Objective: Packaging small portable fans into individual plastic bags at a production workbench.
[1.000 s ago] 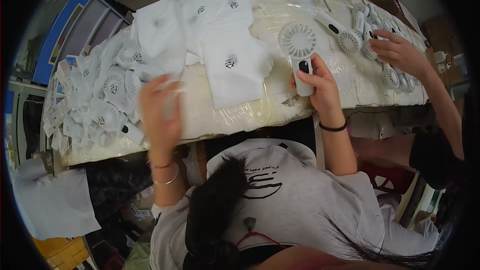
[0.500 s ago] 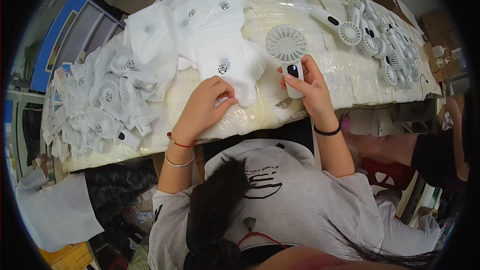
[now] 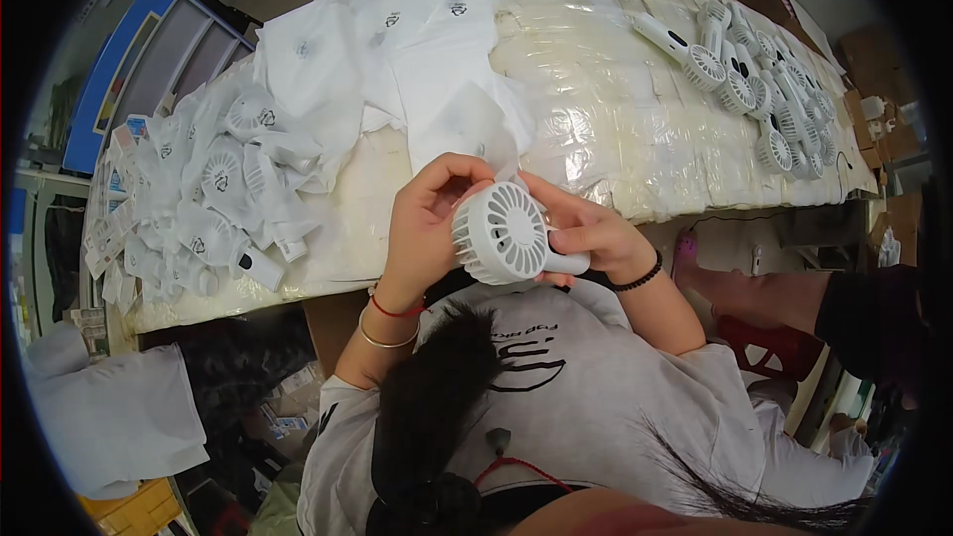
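Note:
A white handheld fan (image 3: 502, 235) is tilted in front of me, its round grille toward the lower left. My right hand (image 3: 594, 236) is closed around its handle, with the index finger reaching toward the bag. My left hand (image 3: 427, 218) is closed behind the fan head, its fingertips pinching the raised edge of a thin white bag (image 3: 476, 124). That bag is the nearest of the flat stack and its near end is lifted off the table. The fan head partly hides the left fingertips.
Bagged fans (image 3: 223, 179) lie heaped on the left of the plastic-wrapped table (image 3: 586, 69). Loose white fans (image 3: 779, 89) are piled at the right. More flat white bags (image 3: 308, 60) lie at the back. Beyond the right end sits another person, whose leg (image 3: 759, 298) shows.
My right hand has brought the fan down and left, turning it from upright to tilted. My left hand has moved slightly right, and the bag's near edge has come up.

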`<action>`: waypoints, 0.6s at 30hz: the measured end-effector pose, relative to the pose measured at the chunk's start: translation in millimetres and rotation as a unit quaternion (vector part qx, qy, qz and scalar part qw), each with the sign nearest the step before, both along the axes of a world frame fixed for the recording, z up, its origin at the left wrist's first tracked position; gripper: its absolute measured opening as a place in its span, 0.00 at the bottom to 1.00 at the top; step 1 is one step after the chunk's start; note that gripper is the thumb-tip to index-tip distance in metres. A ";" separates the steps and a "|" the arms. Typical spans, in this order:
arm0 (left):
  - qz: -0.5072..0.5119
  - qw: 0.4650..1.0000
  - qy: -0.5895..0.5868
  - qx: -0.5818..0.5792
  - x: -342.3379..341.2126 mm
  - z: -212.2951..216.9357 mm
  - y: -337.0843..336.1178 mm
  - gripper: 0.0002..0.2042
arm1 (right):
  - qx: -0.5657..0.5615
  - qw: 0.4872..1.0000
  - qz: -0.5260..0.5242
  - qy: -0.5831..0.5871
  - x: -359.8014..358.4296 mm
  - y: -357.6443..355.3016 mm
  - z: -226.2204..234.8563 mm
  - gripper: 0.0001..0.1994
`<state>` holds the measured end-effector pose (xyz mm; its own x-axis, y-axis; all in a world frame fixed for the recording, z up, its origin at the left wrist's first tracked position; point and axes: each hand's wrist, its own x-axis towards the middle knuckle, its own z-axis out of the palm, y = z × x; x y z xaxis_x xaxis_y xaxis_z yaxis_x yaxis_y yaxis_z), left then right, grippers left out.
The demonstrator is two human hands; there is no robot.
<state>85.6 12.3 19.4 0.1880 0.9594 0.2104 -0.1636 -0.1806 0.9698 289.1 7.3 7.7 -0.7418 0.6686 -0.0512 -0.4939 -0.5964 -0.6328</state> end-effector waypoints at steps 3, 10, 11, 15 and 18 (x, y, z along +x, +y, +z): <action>0.014 0.991 -0.105 -0.076 -15.5 -5.6 -1.8 0.05 | 0.079 0.985 -0.017 -0.152 3.5 -1.1 4.6 0.27; 0.090 0.958 0.138 0.233 -22.6 -7.2 -2.6 0.06 | 0.143 0.936 -0.134 -0.293 -8.8 -9.0 9.7 0.25; 0.103 0.949 0.165 0.249 -20.7 -7.8 -2.7 0.06 | 0.127 0.941 -0.140 -0.281 -8.3 -10.0 6.8 0.26; 0.139 0.912 0.246 0.297 -9.5 -11.4 -2.3 0.06 | 0.076 0.953 -0.162 -0.245 -5.1 -11.4 -1.1 0.27; 0.137 0.889 0.280 0.335 0.8 -15.0 -5.1 0.07 | 0.066 0.944 -0.192 -0.260 -7.1 -10.2 4.4 0.26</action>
<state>86.3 7.2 4.4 0.2219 0.6806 0.6982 0.4498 -0.7068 0.5460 282.0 -2.9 12.1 -0.3416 0.9088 -0.2395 -0.2587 -0.3359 -0.9057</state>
